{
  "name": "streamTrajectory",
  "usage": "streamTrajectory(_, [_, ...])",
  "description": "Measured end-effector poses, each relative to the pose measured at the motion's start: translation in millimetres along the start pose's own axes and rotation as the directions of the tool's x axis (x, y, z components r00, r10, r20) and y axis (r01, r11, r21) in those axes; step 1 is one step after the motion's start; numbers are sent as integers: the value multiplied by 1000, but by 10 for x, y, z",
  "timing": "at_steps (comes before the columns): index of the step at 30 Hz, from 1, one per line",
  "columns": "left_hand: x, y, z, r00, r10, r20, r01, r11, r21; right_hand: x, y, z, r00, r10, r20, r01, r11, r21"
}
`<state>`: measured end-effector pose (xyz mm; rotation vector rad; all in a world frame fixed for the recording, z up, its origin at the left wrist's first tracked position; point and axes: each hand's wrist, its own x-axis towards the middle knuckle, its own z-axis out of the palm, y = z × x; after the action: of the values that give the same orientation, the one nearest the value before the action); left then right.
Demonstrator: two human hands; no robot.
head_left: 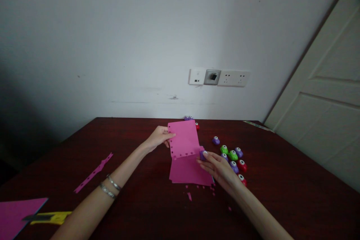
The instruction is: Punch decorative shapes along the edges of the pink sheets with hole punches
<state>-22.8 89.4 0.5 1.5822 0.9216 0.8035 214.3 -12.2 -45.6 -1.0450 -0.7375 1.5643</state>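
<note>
My left hand (161, 136) pinches a pink sheet of paper (184, 137) at its left edge, thumb on top. Small punched holes run down that edge and along the bottom edge. In my right hand (216, 165) is a purple craft punch (202, 155), gripped by thumb and fingers at the sheet's lower right corner. How far the paper goes into the punch is hidden. Beneath the held sheet lies a stack of pink paper (191, 172) on the table. Tiny pink cut-out scraps (189, 196) are scattered in front of the stack.
Several purple, green and red punches (233, 155) sit right of the stack, with others behind the sheet. A holed pink strip (94, 172) lies at left. Near the front left, a yellow utility knife (50, 218) rests partly over more pink paper (17, 213). A wall borders the table's back.
</note>
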Motion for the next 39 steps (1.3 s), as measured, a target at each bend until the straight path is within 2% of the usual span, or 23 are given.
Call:
streamTrajectory(18, [7,-45,89,999,38,-27,-40,996,-74,39,69,-19,997,-73,-7,73,988,134])
streamTrajectory(31, [2,-33,108,997,49,-58,-56,990,-132,34,85,11,997,-70,-18,72,980,184])
streamTrajectory(39, [-4,-82,202,998,35,-55,-44,984,-173,56,78,0,984,-137,-111,163,949,269])
